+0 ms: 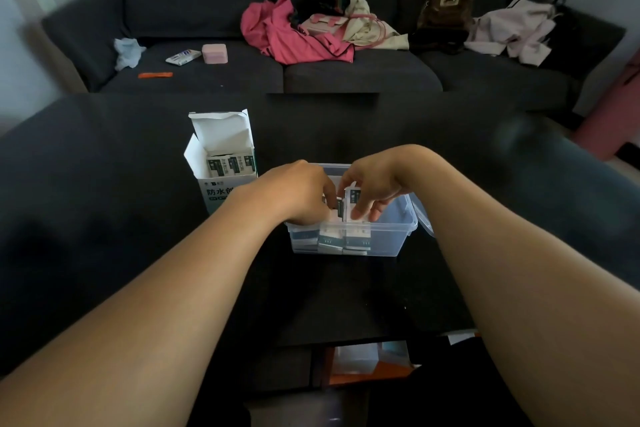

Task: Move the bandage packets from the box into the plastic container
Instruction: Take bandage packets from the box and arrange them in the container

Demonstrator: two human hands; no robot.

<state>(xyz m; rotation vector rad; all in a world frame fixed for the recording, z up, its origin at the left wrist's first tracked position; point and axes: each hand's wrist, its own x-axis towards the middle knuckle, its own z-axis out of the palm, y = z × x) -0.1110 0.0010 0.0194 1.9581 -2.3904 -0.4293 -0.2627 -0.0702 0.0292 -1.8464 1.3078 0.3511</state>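
Clear, slightly frosted plastic is what I am working in: the plastic container (349, 236) sits at the middle of the dark tabletop (104, 218), and both my hands are down inside it. My left hand (304, 194) and my right hand (374, 187) have their fingers curled around a small bunch of bandage packets (351, 206), pinching them upright between thumbs and fingertips. I judge this to be the settling step: a batch is being tucked in against the packets already stacked along the near wall (their white-and-teal edges show through the plastic).

The box (221, 163) stands at about ten o'clock from the container, just beside it, its white card flaps folded open. More packets stand on end inside it, so the job is only partly done. Next I would let go here, reach back to ten o'clock and pinch another bunch; the packets are thin, flat and slick-looking, so a firm squeeze across the stack should keep them from fanning out.

The container's lid (424, 215) hangs off its three-o'clock side, apparently hinged or leaning, I cannot tell which. At twelve o'clock, well beyond the tabletop, a dark fabric sofa (346, 73) carries a crumpled pink garment (287, 35) and a small pink case (214, 53).
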